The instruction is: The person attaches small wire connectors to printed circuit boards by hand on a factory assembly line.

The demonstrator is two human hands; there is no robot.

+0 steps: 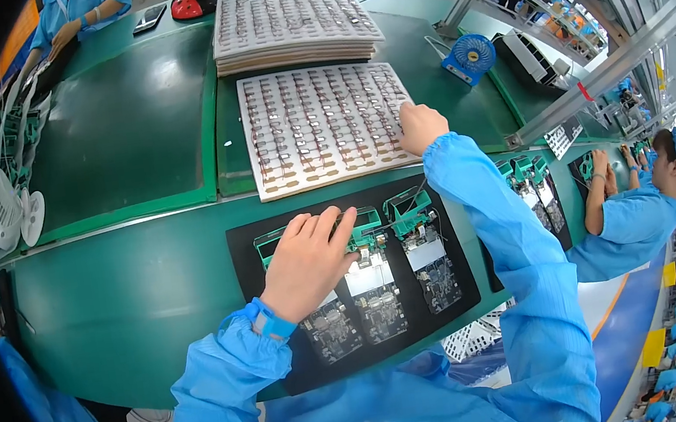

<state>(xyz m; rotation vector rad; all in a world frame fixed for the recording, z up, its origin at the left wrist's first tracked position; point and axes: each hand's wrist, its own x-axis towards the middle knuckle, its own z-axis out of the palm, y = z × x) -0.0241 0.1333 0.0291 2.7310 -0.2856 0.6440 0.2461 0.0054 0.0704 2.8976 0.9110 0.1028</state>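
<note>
My left hand (310,261) lies over the left and middle circuit boards, its fingers stretched out and resting by a green plastic frame (366,221). Below the frame, the middle circuit board (381,311) carries a white patch. To its right is another circuit board (437,285) with its own green frame (408,211). All of these lie on a black mat (304,377). My right hand (422,127) reaches to the right edge of a white foam tray (291,185) holding rows of small parts with thin wires. Its fingers are curled together; whatever is in them is hidden.
Behind the tray stands a stack of similar foam trays (293,16). A small blue fan (472,55) is at the back right, near a metal post. Green-edged mats (123,144) cover the bench's far side. A co-worker (633,208) sits at the right with more boards.
</note>
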